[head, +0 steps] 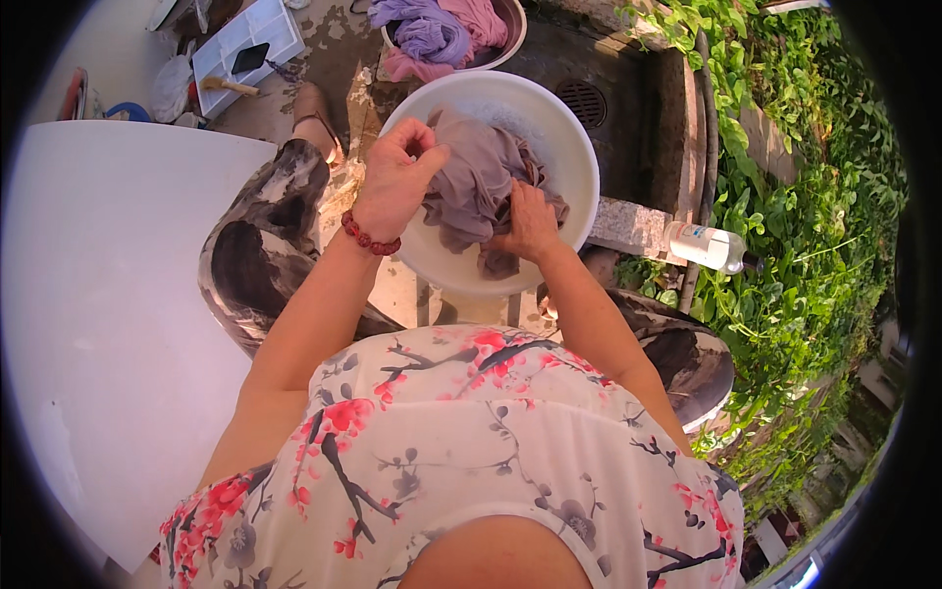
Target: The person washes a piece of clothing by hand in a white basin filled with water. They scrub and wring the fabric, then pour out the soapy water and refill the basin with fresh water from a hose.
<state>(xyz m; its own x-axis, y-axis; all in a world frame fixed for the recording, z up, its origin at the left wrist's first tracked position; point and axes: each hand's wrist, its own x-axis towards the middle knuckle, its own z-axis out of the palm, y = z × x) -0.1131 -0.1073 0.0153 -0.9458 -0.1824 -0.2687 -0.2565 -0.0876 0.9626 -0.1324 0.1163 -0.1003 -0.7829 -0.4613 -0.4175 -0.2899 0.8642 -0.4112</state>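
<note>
A wet grey-brown cloth garment (478,177) lies bunched in a white plastic basin (581,169), with soapy suds at the basin's far side. At the cloth's left edge is my left hand (403,173), fingers curled and thumb pressed towards them, pinching the fabric; the exact grip is partly hidden. A dark red bead bracelet (368,237) circles that wrist. My right hand (531,224) grips the lower right folds, its fingers sunk partly out of sight in the cloth.
Beyond the basin, another basin (519,37) holds purple and pink cloths (434,33). A floor drain (583,103) lies in the sunken stone trough. To the right, a bottle (706,247) rests near a ledge by green plants. Leftward, a phone (250,57) and brush (229,85) lie on a white tray (213,55).
</note>
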